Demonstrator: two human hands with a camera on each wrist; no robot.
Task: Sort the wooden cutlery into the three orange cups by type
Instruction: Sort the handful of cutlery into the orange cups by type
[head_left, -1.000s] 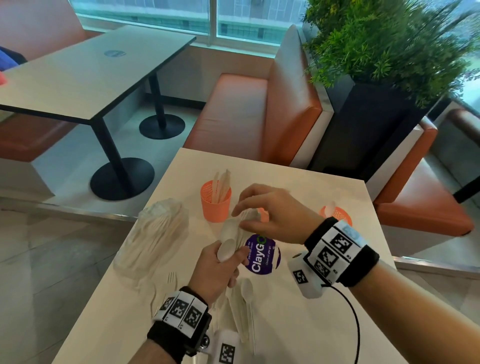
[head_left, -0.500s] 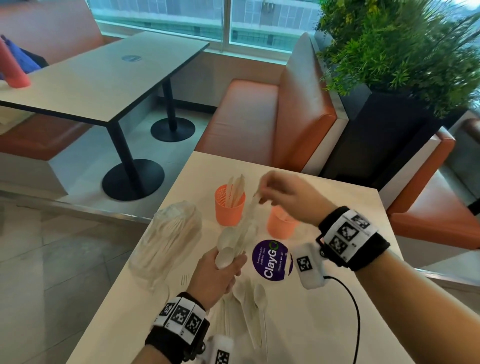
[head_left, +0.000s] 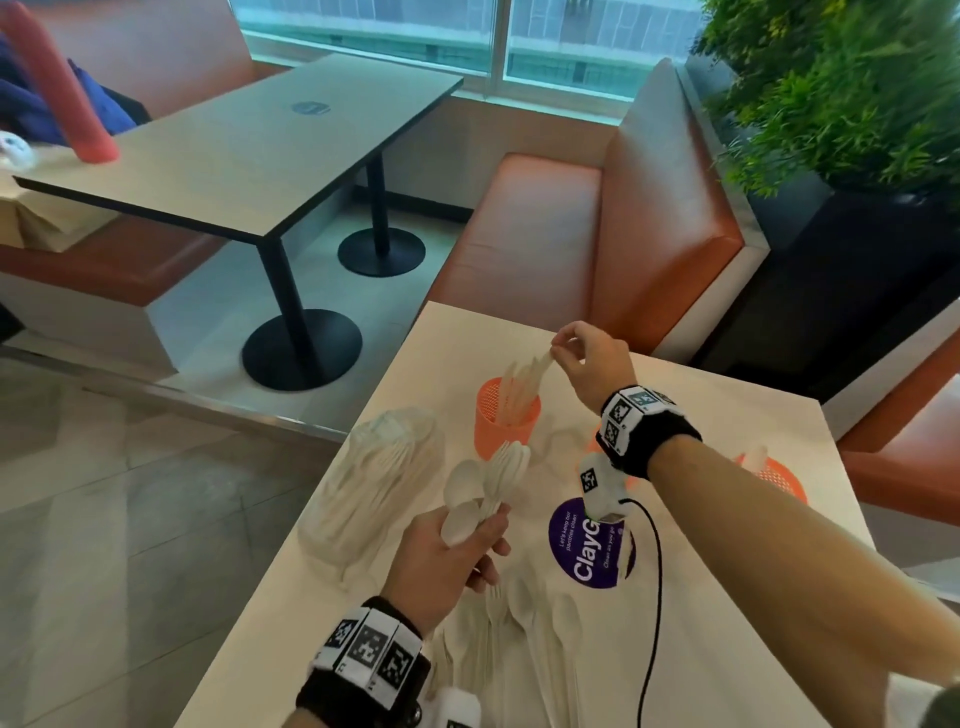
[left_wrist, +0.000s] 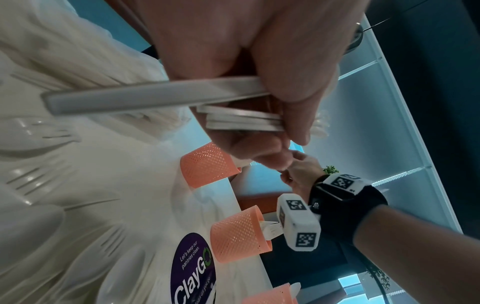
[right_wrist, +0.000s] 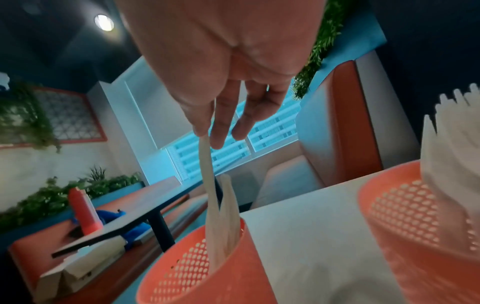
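Right hand (head_left: 592, 364) fingers (right_wrist: 221, 131) pinching a light, stiff, thin knife (right_wrist: 207, 174) by its top end over the twelve-o'clock cup (head_left: 506, 423); left hand (head_left: 447, 556) clamped round a slippery spoon bundle (head_left: 488, 480).

Right hand (right_wrist: 223, 67) hangs fingers-down over the near orange cup (right_wrist: 207, 267), thumb and fingertips (right_wrist: 218, 133) pinching the top end of a wooden piece (right_wrist: 207, 185). Its lower end is inside the cup among other upright pieces (type unreadable, blurred). Second orange cup (right_wrist: 415, 226) at right holds forks (right_wrist: 451, 144), tines up. Both cups stand on the pale table (right_wrist: 311, 236). Red bottle (right_wrist: 84, 211) on the far table.
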